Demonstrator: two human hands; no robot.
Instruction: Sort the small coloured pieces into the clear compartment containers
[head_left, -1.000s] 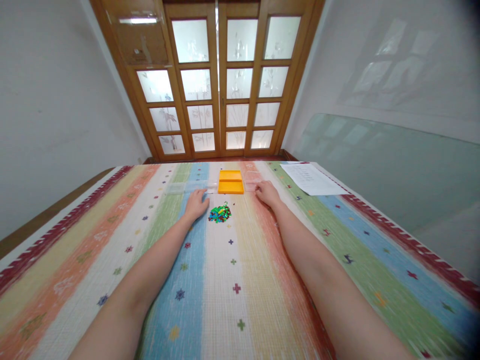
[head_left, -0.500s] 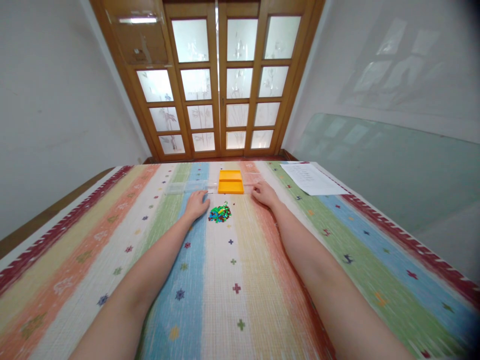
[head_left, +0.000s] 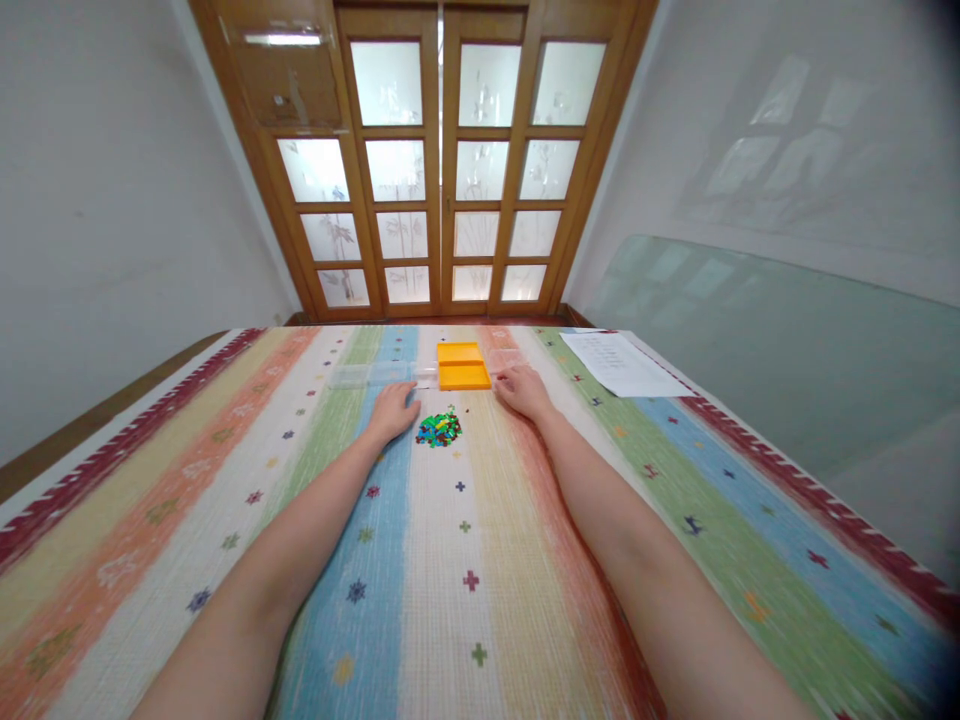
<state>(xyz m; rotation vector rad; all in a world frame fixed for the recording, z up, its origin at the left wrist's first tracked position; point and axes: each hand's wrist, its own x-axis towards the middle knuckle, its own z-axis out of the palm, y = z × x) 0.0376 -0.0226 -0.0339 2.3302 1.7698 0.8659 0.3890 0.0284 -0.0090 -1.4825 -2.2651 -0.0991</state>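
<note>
An orange two-part tray (head_left: pixel 463 376) lies near the far edge of the table. Clear plastic boxes flank it, one on the left (head_left: pixel 356 375) and one on the right (head_left: pixel 506 357). Nearer to me is a small pile of green, blue, brown and yellow pieces (head_left: pixel 439 429). My left hand (head_left: pixel 393 408) rests left of the pile, fingertips at the near edge of the left clear box; its fingers are curled with thumb apart, nothing visible in them. My right hand (head_left: pixel 523 388) is beside the tray's right near corner, fingers bent together at the right clear box; what they hold is too small to tell.
A printed white sheet (head_left: pixel 622 364) lies at the far right of the striped tablecloth (head_left: pixel 442 600). A glass panel (head_left: pixel 750 340) leans on the right wall. Wooden doors (head_left: pixel 448 200) stand beyond the table.
My right hand has moved slightly left, closer to the orange tray. My left hand has stayed almost still. The camera view has shifted slightly.
</note>
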